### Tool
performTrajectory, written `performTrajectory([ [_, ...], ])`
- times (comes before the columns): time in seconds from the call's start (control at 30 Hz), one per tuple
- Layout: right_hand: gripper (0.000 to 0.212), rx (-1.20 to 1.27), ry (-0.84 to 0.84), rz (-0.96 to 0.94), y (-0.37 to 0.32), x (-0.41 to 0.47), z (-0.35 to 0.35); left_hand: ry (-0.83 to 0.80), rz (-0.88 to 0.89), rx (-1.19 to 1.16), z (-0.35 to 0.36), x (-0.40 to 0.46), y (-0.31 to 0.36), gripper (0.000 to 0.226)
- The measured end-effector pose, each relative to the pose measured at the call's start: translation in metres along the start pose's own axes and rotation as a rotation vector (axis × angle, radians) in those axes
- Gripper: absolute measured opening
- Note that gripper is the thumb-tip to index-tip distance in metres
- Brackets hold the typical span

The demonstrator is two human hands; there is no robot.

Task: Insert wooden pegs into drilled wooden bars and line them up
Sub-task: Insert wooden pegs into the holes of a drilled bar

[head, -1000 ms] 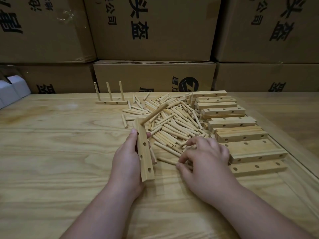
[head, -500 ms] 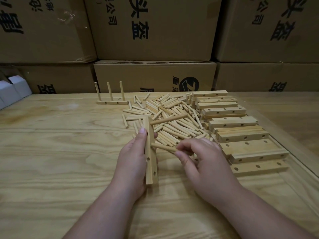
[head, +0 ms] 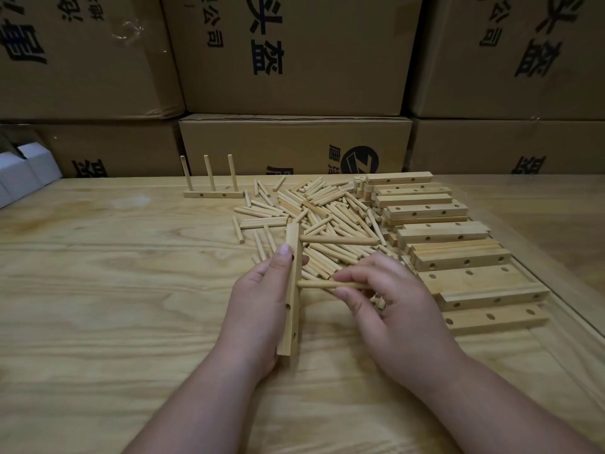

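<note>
Bar (head: 292,290) gripped upright in L hand (head: 258,309), R hand (head: 389,309) pinching peg (head: 322,284) at mid hole.

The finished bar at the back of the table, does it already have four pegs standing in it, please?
No, the finished bar carries only three upright pegs.

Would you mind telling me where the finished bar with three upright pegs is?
In the head view, the finished bar stands at the table's far edge, left of the loose peg pile, before the cardboard boxes.
</note>
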State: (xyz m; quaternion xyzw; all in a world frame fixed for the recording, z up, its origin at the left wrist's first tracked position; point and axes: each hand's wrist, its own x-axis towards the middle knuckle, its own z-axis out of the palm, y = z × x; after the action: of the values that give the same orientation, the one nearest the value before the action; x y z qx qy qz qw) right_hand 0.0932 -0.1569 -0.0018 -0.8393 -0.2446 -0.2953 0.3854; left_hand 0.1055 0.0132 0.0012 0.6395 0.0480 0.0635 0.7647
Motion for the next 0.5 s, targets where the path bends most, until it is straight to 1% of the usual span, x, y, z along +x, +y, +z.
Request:
performTrajectory([
  [0.2,0.017,-0.006,-0.014,0.045,-0.0011,0.0003,-0.0006,0.003,-0.002,0.033,0.0009,-0.0018,0.0015,0.045],
  [0.33,0.034,-0.033,-0.024,0.072,-0.0018,-0.0011,-0.0009,-0.015,0.0,0.068,-0.0002,-0.0024,0.0013,0.048],
  [0.5,0.028,0.02,0.031,0.156,-0.004,-0.003,0.0032,-0.043,-0.036,0.027,-0.0002,-0.0016,0.0007,0.037],
])
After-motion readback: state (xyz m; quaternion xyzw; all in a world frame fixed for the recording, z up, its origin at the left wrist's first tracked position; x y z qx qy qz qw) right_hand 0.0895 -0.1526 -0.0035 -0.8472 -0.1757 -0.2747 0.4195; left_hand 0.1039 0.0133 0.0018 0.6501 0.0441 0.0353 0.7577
